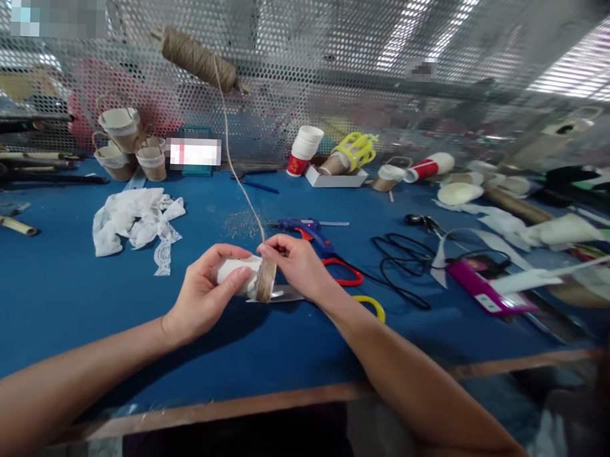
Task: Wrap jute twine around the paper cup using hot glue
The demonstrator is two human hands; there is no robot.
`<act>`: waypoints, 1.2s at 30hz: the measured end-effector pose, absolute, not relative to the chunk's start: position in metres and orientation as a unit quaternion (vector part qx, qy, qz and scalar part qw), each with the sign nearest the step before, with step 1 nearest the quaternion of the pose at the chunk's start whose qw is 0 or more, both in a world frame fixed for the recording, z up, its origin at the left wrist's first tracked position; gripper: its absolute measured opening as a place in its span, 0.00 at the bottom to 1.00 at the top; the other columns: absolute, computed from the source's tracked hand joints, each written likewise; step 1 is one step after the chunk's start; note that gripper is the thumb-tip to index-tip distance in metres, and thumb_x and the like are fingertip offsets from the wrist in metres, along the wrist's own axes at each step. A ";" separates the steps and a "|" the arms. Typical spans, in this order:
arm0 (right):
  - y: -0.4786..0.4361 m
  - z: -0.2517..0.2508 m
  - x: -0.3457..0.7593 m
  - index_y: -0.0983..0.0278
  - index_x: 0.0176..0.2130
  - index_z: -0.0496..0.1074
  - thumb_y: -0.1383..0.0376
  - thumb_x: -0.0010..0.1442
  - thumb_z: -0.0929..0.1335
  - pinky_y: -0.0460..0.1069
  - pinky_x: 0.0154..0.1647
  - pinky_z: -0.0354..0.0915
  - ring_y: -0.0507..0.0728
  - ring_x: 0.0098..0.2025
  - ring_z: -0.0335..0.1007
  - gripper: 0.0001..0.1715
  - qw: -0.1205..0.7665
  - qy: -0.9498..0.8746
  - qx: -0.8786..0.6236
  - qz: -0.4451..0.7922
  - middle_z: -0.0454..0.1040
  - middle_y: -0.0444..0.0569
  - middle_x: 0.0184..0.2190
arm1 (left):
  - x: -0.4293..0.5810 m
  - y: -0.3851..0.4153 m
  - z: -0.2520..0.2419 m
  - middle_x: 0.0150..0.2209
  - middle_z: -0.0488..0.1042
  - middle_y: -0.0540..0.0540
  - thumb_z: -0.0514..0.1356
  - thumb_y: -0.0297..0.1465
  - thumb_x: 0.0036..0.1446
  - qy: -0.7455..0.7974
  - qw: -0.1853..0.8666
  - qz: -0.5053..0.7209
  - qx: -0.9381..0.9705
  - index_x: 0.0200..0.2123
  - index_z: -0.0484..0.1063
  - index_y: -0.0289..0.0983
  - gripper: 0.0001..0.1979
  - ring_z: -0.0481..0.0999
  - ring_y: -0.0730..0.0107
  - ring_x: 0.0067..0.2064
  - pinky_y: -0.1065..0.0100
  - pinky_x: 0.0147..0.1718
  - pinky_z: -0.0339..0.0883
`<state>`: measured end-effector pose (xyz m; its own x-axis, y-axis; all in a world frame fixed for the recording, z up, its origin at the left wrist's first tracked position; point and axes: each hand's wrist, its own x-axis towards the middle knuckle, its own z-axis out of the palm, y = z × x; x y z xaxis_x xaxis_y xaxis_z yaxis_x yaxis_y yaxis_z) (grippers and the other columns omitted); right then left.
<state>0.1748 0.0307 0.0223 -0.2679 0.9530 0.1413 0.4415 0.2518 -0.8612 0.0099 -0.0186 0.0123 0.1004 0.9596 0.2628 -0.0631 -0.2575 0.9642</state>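
Left hand (195, 298) curled round your cup (227, 269), right hand (298, 263) pinching twine (230, 156), toward the bench's (260, 360) front edge.

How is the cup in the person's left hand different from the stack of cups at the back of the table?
The held cup is tipped on its side in the left hand, while the stack stands upright on the table. The held cup has brown twine wound round one end; the stack shows no twine, but is red at its bottom. Both show plenty of white.
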 end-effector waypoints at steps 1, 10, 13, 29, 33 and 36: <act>0.031 0.022 0.175 0.65 0.26 0.68 0.60 0.53 0.64 0.47 0.27 0.58 0.50 0.25 0.61 0.11 0.352 -0.709 -0.494 0.359 0.67 0.43 0.22 | 0.010 -0.018 0.012 0.30 0.71 0.50 0.60 0.31 0.52 0.391 0.477 0.546 0.567 0.35 0.68 0.36 0.07 0.65 0.79 0.26 0.78 0.24 0.62; 0.032 0.019 0.176 0.65 0.25 0.68 0.61 0.54 0.64 0.46 0.26 0.58 0.50 0.24 0.60 0.11 0.358 -0.715 -0.500 0.333 0.67 0.43 0.21 | 0.013 -0.016 0.011 0.29 0.71 0.49 0.59 0.32 0.51 0.411 0.446 0.531 0.592 0.35 0.68 0.35 0.09 0.65 0.78 0.25 0.76 0.24 0.61; 0.035 0.013 0.175 0.65 0.24 0.69 0.62 0.53 0.64 0.47 0.27 0.59 0.51 0.25 0.62 0.10 0.357 -0.717 -0.503 0.326 0.69 0.44 0.21 | 0.014 -0.013 0.009 0.30 0.71 0.49 0.59 0.32 0.52 0.430 0.423 0.515 0.608 0.35 0.68 0.34 0.09 0.65 0.78 0.25 0.76 0.24 0.61; 0.013 0.023 0.168 0.65 0.34 0.63 0.58 0.55 0.64 0.49 0.31 0.67 0.52 0.28 0.68 0.12 0.392 -0.676 -0.470 0.411 0.68 0.46 0.26 | 0.006 -0.001 -0.001 0.32 0.72 0.48 0.57 0.34 0.53 0.502 0.344 0.513 0.606 0.38 0.67 0.34 0.11 0.68 0.75 0.28 0.73 0.29 0.64; 0.007 0.020 0.163 0.63 0.37 0.60 0.65 0.50 0.66 0.49 0.33 0.67 0.51 0.29 0.65 0.12 0.399 -0.679 -0.459 0.411 0.66 0.44 0.28 | 0.006 -0.001 -0.004 0.34 0.72 0.47 0.55 0.35 0.54 0.505 0.362 0.504 0.600 0.40 0.66 0.34 0.12 0.69 0.74 0.29 0.71 0.29 0.65; 0.006 0.018 0.162 0.63 0.36 0.59 0.67 0.50 0.66 0.49 0.33 0.66 0.51 0.29 0.64 0.12 0.395 -0.680 -0.465 0.407 0.65 0.43 0.27 | 0.007 -0.004 -0.004 0.36 0.73 0.45 0.54 0.34 0.56 0.495 0.378 0.497 0.604 0.42 0.65 0.34 0.12 0.71 0.72 0.31 0.71 0.32 0.66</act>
<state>0.1624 0.0065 0.0184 -0.2558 0.9535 0.1593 0.3112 0.2372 -0.9203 0.0065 -0.0045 -0.0038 0.0151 0.9742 0.2251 0.2221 -0.2228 0.9492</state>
